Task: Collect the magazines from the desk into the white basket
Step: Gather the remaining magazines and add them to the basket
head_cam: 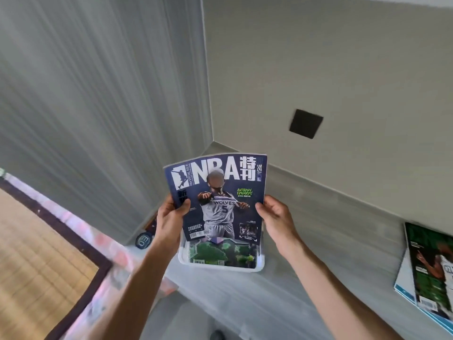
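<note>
A dark blue NBA magazine (218, 197) with a basketball player on its cover is held up in the air, tilted slightly, above the white basket (221, 265). My left hand (171, 217) grips its left edge and my right hand (274, 217) grips its right edge. The basket sits on the grey desk (306, 253) near the wall corner and holds a magazine with a green and purple cover (220, 251). The held magazine hides the basket's far half.
At the right edge of the desk lies a stack of magazines (429, 273), a green-covered one on top. A round dark object (143, 240) sits in the corner left of the basket. A dark-framed wooden surface (36, 266) lies at lower left. A black wall plate (306, 123) is above.
</note>
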The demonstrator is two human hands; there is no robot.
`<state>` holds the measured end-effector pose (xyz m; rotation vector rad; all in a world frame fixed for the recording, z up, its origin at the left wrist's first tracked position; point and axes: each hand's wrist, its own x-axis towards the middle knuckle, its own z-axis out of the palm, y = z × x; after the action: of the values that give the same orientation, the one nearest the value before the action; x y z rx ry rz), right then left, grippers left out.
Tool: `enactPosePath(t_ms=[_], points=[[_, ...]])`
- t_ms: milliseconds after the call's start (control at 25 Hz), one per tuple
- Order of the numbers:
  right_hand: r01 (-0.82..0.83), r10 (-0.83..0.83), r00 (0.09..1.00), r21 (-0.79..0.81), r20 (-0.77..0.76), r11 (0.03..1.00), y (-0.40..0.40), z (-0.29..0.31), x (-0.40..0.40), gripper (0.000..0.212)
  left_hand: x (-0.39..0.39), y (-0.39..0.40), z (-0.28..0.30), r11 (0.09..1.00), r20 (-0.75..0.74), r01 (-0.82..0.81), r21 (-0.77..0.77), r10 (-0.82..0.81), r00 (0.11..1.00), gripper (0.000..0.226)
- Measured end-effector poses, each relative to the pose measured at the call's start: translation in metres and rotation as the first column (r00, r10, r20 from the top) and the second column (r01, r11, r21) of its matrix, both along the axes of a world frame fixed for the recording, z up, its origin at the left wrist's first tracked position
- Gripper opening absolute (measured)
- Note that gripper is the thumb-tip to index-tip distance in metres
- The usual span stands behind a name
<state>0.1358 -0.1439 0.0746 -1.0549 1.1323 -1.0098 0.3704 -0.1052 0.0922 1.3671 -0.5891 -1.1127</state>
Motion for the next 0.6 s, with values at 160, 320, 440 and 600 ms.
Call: enactPosePath(t_ms=[160,320,440,600], points=[[0.104,-0.079,0.971,0.102,-0.226,0.989,0.003,-0.044,0.014,0.020,0.008,-0.014,-0.035,0.951,0.309,-0.021,0.308,-0.079,0.948,0.033],[0.152,-0.086,0.933,0.166,-0.350,0.974,0.011,-0.078,0.012,0.024,0.015,-0.007,-0.071,0.921,0.446,-0.006,0.390,-0.184,0.876,0.030],[0.248,-0.141,0.900,0.220,-0.412,0.943,0.011,-0.082,-0.007,0.025,0.009,0.000,-0.069,0.892,0.638,-0.188,0.412,-0.136,0.758,0.036],[0.311,-0.189,0.906,0.294,-0.379,0.904,0.041,-0.079,-0.070,0.024,-0.065,0.004,-0.049,0.992,0.842,0.114,0.058,-0.110,0.528,0.054]])
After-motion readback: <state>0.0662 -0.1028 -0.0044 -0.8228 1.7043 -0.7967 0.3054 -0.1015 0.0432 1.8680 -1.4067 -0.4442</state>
